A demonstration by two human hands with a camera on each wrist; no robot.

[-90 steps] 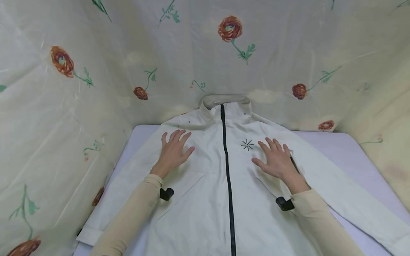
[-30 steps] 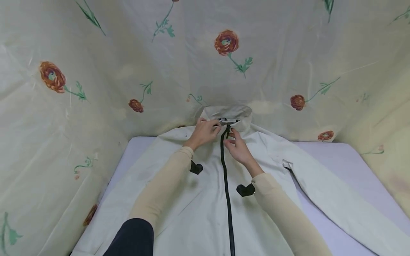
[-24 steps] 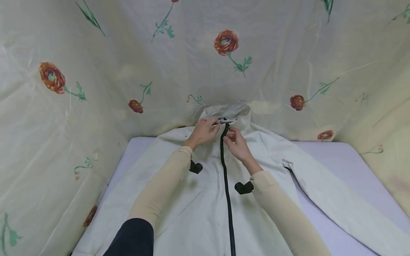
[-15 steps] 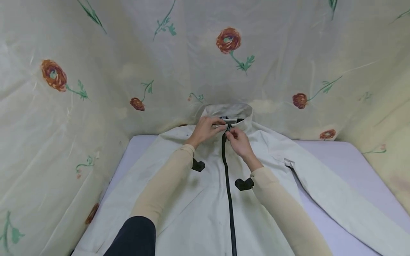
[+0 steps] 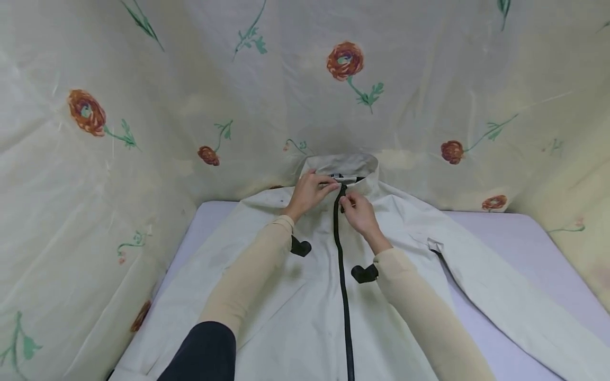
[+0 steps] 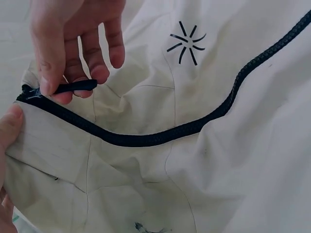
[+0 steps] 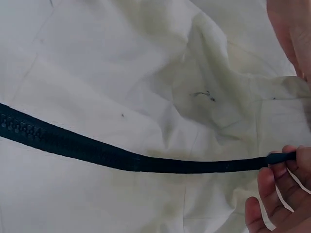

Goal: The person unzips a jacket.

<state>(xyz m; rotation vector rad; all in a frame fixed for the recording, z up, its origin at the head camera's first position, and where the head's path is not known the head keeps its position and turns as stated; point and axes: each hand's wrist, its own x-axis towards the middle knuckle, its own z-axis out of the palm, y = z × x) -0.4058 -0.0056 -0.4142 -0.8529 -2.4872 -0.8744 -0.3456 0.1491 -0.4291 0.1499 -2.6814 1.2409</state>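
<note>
A white zip-up jacket (image 5: 281, 338) lies front up, its collar (image 5: 340, 163) standing at the far end. A black zipper (image 5: 344, 286) runs down its middle and looks closed up to the neck. My left hand (image 5: 307, 197) pinches the collar's front edge beside the zipper top, its thumb (image 6: 10, 127) on the outer fabric. Close on the right, my right hand (image 5: 360, 214) pinches the black zipper pull (image 6: 77, 86) between thumb and fingers. In the right wrist view this pull (image 7: 282, 157) shows at the fingertips. A dark starburst logo (image 6: 187, 42) marks the chest.
Beneath the jacket is a pale lilac surface (image 5: 500, 233). A flower-printed sheet (image 5: 405, 79) hangs behind and at both sides, close to the collar. One jacket sleeve (image 5: 514, 291) stretches out to the lower right. Black wrist cameras (image 5: 364, 273) sit under the cuffs.
Both hands were spread over the chest 3 seconds ago and have moved up to the collar. Within the last second, the right fingers have closed on the zipper pull. The left hand stays at the collar.
</note>
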